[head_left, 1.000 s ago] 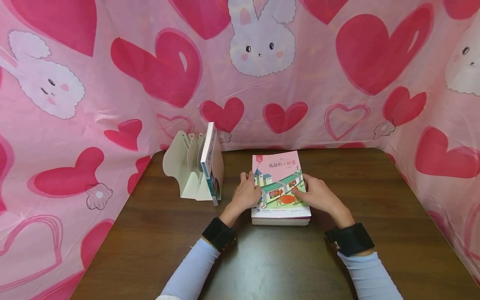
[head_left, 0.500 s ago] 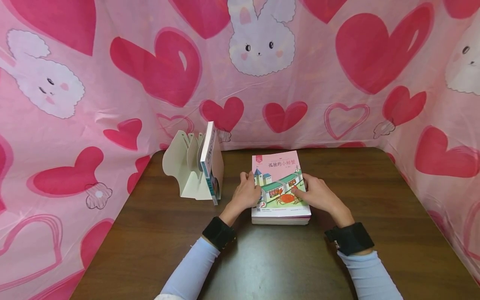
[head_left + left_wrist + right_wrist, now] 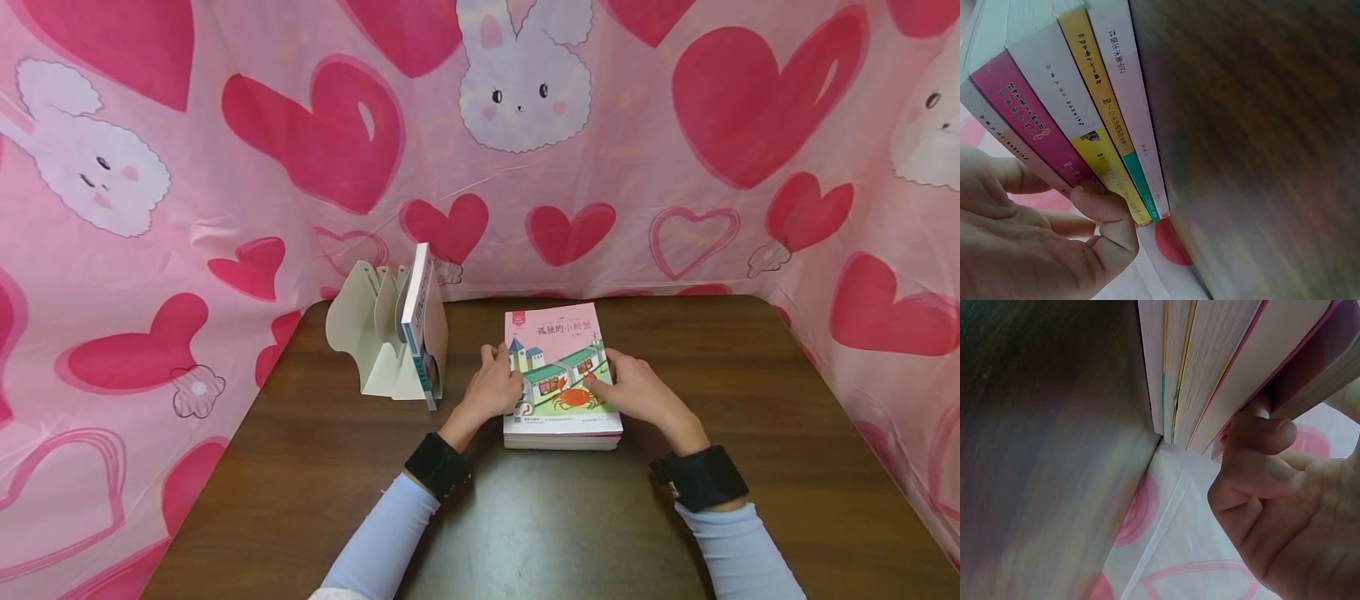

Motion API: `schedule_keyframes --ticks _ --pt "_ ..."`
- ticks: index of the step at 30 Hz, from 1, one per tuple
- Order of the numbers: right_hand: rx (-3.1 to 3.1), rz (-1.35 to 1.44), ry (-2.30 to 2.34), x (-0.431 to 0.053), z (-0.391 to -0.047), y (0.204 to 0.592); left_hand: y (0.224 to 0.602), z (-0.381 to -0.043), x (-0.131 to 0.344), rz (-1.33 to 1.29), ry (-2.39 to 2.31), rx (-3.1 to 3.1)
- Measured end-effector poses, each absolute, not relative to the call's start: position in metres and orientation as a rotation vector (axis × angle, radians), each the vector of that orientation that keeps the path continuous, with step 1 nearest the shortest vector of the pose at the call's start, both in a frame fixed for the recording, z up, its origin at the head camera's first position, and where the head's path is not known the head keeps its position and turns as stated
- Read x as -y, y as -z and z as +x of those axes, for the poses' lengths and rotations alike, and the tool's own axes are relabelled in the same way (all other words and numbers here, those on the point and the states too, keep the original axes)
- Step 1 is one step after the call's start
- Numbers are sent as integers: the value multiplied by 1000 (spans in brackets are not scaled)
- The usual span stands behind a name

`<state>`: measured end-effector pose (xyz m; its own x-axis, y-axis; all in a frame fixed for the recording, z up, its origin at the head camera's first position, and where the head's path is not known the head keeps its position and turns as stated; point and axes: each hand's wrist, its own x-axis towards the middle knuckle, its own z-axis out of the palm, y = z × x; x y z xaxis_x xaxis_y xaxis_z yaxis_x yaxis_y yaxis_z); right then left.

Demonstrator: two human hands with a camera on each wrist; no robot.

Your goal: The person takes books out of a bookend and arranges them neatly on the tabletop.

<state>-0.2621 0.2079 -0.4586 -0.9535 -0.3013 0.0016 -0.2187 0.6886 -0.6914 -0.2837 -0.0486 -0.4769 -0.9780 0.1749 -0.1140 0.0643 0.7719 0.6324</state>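
Observation:
A pink picture book (image 3: pixel 555 342) with a crab and a train on its cover tops a stack of books (image 3: pixel 562 444) on the table. My left hand (image 3: pixel 491 385) holds the spine side; in the left wrist view a curled finger touches a magenta spine (image 3: pixel 1032 122) just beneath the top book. On the opposite side, my right hand (image 3: pixel 641 390) grips the picture book, thumb over the cover. Its edge stands raised in the right wrist view, curled fingers (image 3: pixel 1257 434) in the gap above the lower books (image 3: pixel 1210 369). Some fingertips are hidden.
Left of the stack, a cream file rack (image 3: pixel 386 367) holds one upright book (image 3: pixel 420 325) in its right slot. The dark wooden table (image 3: pixel 555 525) meets a pink heart-and-rabbit cloth (image 3: pixel 630 158) at the back and sides.

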Motion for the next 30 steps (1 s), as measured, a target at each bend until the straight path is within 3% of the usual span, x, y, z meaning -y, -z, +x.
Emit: schedule_keyframes --ticks 30 --pt "-2755 -367 1030 -209 -260 459 474 -281 48 186 -1015 -2779"
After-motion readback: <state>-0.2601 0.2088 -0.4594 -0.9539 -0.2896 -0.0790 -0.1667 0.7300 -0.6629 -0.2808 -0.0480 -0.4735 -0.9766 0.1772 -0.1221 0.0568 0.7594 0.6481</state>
